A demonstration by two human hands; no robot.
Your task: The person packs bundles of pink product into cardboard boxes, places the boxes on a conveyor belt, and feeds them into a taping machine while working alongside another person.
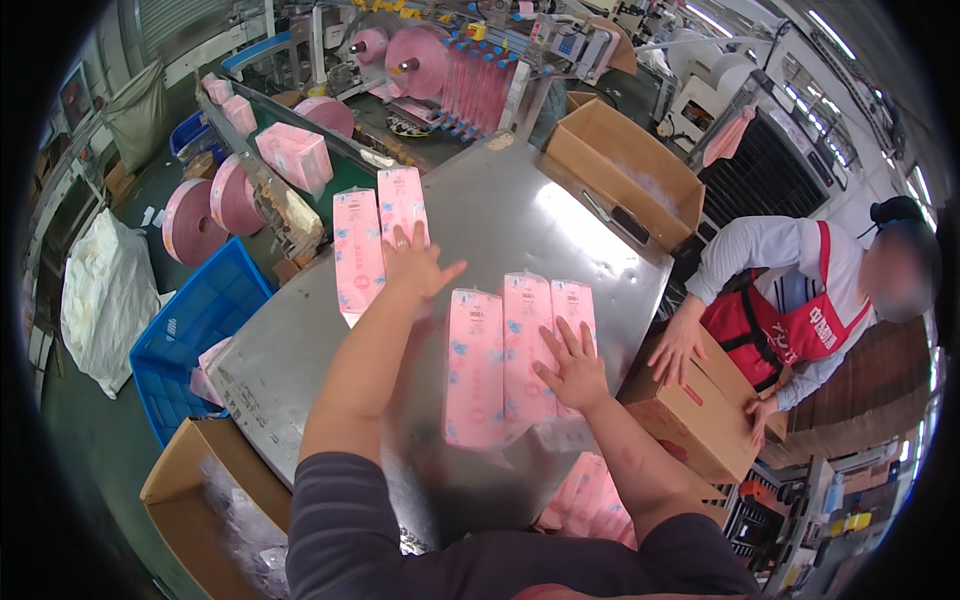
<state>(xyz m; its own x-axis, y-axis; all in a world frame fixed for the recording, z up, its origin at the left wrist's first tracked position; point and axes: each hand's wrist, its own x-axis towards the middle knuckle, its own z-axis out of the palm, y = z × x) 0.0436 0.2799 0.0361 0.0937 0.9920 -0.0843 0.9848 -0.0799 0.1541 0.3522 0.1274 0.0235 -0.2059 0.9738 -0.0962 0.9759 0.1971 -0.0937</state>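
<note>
Head view: both hands' grip apart, flat on pink packs (505, 360); cardboard boxes (625, 170) around steel table (500, 220).

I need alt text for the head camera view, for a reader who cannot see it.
A person's left hand rests on two long pink plastic-wrapped packs and the right hand on three similar pink packs, all lying on a grey metal table. Beside it, another person holds a brown cardboard box.

Left hand (418, 262) flat on two pink packs (378, 240). Right hand (572, 366) flat on three pink packs (505, 360). Shiny table (500, 215) under them.
</note>
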